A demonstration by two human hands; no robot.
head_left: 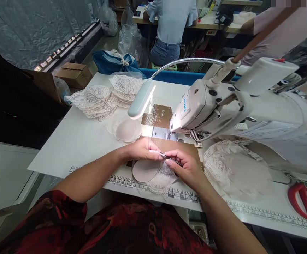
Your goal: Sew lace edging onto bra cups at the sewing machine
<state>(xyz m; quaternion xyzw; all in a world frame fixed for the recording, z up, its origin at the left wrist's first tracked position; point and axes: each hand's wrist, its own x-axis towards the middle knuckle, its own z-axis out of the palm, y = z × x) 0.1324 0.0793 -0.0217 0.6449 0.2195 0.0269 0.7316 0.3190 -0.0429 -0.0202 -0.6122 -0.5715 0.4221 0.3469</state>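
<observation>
Near the front edge of the sewing table, my left hand pinches the upper edge of a white lace bra cup piece. The smooth pale cup hangs below my fingers, and its scalloped lace spreads over the printed ruler. My right hand is closed around small dark metal thread snips. Their tip meets the fabric edge at my left fingertips; whether the blades are apart is too small to tell. Just beyond my hands is the needle area of a white sewing machine.
Lace cup pieces lie stacked at the back left, with another padded cup nearer the machine. More lace pieces are heaped at right. Red-handled scissors rest far right. A lamp hangs over the table. A person sits beyond it.
</observation>
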